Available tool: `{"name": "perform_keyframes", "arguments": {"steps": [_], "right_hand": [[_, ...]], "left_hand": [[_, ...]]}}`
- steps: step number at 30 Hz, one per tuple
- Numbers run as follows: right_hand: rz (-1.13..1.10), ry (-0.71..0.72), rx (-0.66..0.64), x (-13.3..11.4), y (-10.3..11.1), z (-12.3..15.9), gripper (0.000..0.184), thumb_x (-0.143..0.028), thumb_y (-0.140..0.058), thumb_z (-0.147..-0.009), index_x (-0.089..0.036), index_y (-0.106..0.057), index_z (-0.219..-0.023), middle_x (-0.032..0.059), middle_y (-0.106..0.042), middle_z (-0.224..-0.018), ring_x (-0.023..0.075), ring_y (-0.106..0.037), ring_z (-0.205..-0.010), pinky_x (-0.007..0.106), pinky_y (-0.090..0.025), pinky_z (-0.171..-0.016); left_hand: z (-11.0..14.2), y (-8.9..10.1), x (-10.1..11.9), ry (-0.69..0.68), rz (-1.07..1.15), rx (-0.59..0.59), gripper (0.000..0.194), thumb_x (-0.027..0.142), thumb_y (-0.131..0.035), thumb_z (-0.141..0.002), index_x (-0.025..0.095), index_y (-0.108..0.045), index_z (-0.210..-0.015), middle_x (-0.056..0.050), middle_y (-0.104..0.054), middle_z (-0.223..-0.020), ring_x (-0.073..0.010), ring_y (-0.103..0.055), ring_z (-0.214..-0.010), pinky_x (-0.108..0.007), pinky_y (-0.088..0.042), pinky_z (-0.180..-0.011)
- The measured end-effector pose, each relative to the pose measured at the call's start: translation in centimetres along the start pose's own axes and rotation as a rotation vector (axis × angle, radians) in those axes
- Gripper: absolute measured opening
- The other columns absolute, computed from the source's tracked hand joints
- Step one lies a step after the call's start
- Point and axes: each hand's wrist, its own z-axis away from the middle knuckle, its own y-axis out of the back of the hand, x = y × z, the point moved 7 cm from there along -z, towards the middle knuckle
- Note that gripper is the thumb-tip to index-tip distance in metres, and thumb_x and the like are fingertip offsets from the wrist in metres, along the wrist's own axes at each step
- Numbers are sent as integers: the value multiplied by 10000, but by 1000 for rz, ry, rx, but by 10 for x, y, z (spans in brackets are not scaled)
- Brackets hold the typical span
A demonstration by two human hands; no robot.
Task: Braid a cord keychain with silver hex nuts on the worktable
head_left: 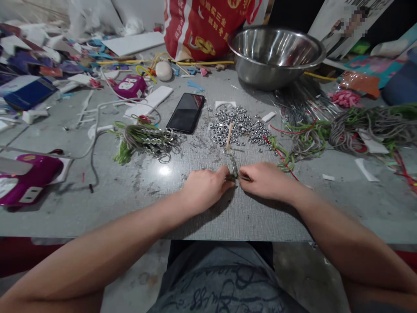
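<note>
My left hand (210, 184) and my right hand (263, 180) are close together above the near part of the table, fingers pinched. Each grips an end of dark greyish cord (237, 177); its ends are mostly hidden in my fingers. From between my hands a short braided strip with metal nuts (233, 164) runs away from me to a wire ring (228, 152). Just beyond lies a small wooden stick (230, 135), and behind it a spread pile of shiny metal nuts (233, 119).
A bundle of finished-looking nut strips with green and grey cords (146, 141) lies left, near a black phone (186, 113). Loose cords (355, 126) lie right. A steel bowl (276, 56) and red bag (205, 30) stand behind. Purple power strips (32, 180) and scraps are at left.
</note>
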Motion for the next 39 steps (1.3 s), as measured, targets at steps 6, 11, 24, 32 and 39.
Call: {"name": "perform_keyframes", "arguments": {"steps": [6,11,24,32,39], "right_hand": [[11,46,-24,-4,0,0,170,-230,-450,-729,-190,-601,-661,26,-601,-614,110,-423,-527,256,-169,-486],[31,75,-54,-5,-2,2,169,-212,-457,-710,-197,-610,-641,20,-601,-601,109,-420,-513,263,-163,-485],[57,77,-44,-3,-2,3,192,-286,-449,-789,-202,-601,-708,23,-616,-631,126,-475,-547,262,-173,-490],[52,-17,14,6,2,2,280,-334,-330,-909,-209,-580,-895,50,-659,-762,164,-547,-653,266,-210,-526],[118,-38,-15,6,2,0,269,-307,-331,-902,-212,-580,-869,49,-654,-747,157,-529,-624,272,-168,-505]], "left_hand": [[-1,0,3,-55,-44,10,302,339,-350,-910,174,-599,-957,-73,-670,-668,-219,-641,-589,-276,-430,-506],[0,-1,9,-217,-89,17,288,288,-348,-895,162,-607,-895,-58,-643,-604,-196,-615,-539,-256,-392,-479],[-1,2,1,-138,-93,34,369,447,-354,-910,179,-606,-928,-50,-658,-624,-206,-638,-573,-242,-371,-473],[-2,0,-3,-122,-117,49,339,343,-314,-925,161,-600,-913,-64,-648,-617,-184,-608,-527,-242,-375,-468],[-2,0,-1,-153,-144,53,243,267,-375,-867,161,-593,-866,-44,-602,-560,-172,-582,-502,-234,-351,-459]]}}
